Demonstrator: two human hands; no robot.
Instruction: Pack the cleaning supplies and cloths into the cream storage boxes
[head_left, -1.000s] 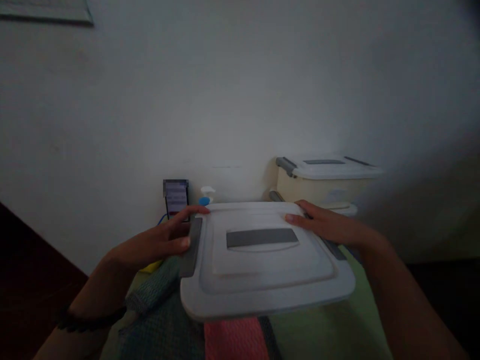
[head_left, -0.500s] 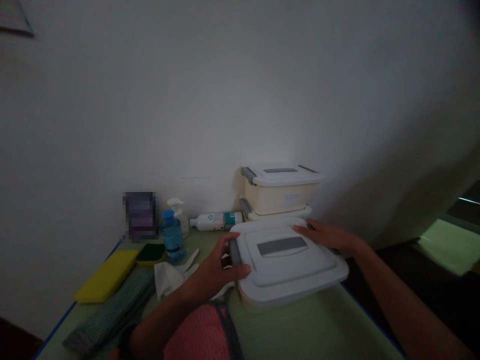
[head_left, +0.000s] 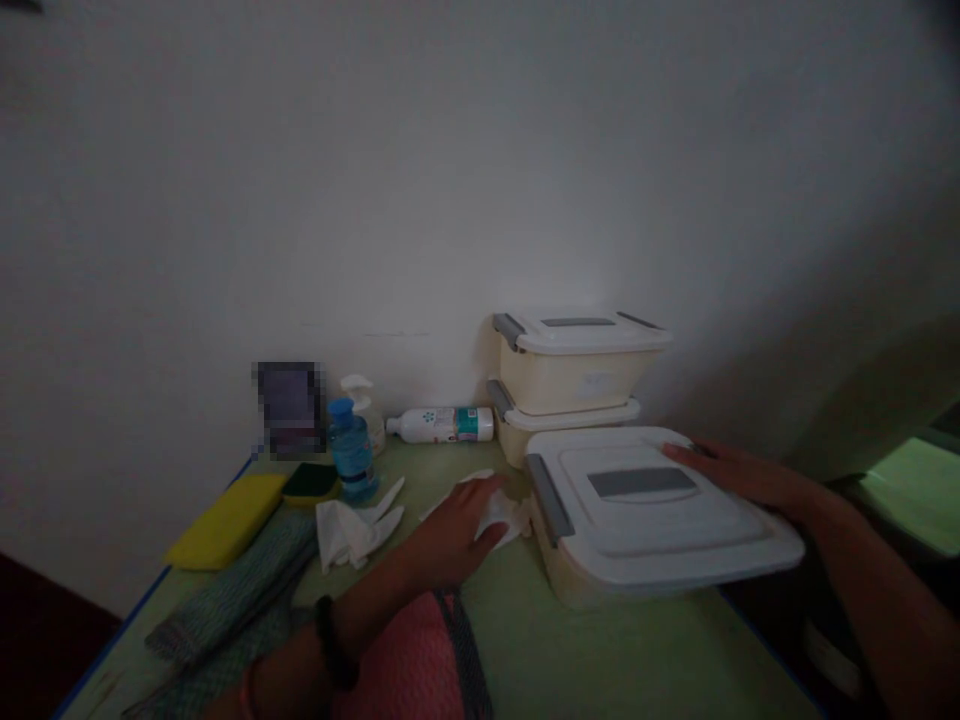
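My right hand (head_left: 739,480) grips the far right side of a lidded storage box (head_left: 660,565), fingers over the lid's edge and thumb hidden. The box is cream with a white lid, a grey strip on top and a grey clasp on its left end. My left hand (head_left: 457,535) is off the box, to its left, thumb and fingers apart beside a crumpled white tissue (head_left: 499,515); contact with the tissue is unclear. Below my left wrist lies a pink cloth (head_left: 405,665) with a dark border.
Two similar boxes (head_left: 574,380) stand stacked against the wall. Leftward are a white bottle (head_left: 442,425) on its side, a blue bottle (head_left: 352,460), a pump bottle (head_left: 367,410), white gloves (head_left: 349,530), a sponge (head_left: 311,485), a yellow pad (head_left: 225,520) and a green-grey cloth (head_left: 240,590).
The box has moved right with my right hand on it. My left hand has let go of its left clasp and is now by the tissue. The view has shifted slightly.
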